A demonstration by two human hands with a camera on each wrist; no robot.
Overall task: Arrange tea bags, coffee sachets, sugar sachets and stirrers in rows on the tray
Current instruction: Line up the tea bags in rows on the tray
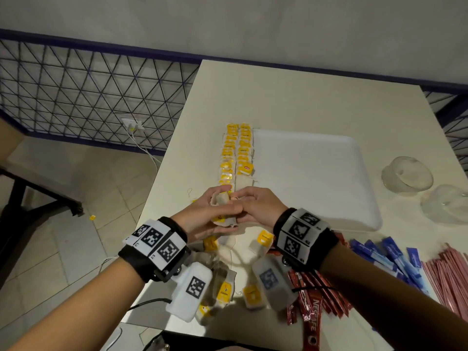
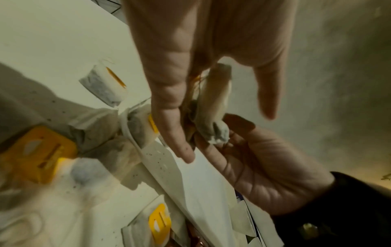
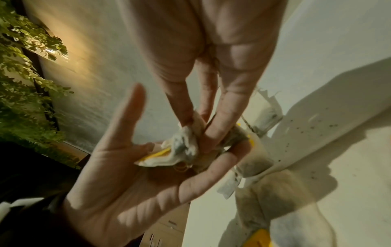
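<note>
Fingers (image 1: pixel 222 191) of left hand (image 1: pixel 202 219) curled around a small bunch of tea bags (image 1: pixel 222 198), just below middle of head view; right hand (image 1: pixel 255 206) pressed against it, fingertips pinching at the same bunch, string looped between. From left wrist view, one held tea bag (image 2: pixel 213 107) upright between thumb and finger, right hand's fingers (image 2: pixel 213 155) touching its lower end. Two rows of tea bags (image 1: pixel 236 150) running up centre of frame along left edge of white tray (image 1: pixel 316 178). Loose tea bags (image 1: pixel 253 295) scattered on table (image 1: pixel 291 97) at lower centre. Red coffee sachets (image 1: pixel 314 295), blue sugar sachets (image 1: pixel 387 257) and pink stirrers (image 1: pixel 448 277) at lower right, off the tray. Two glass bowls (image 1: pixel 407 176) at right edge.
</note>
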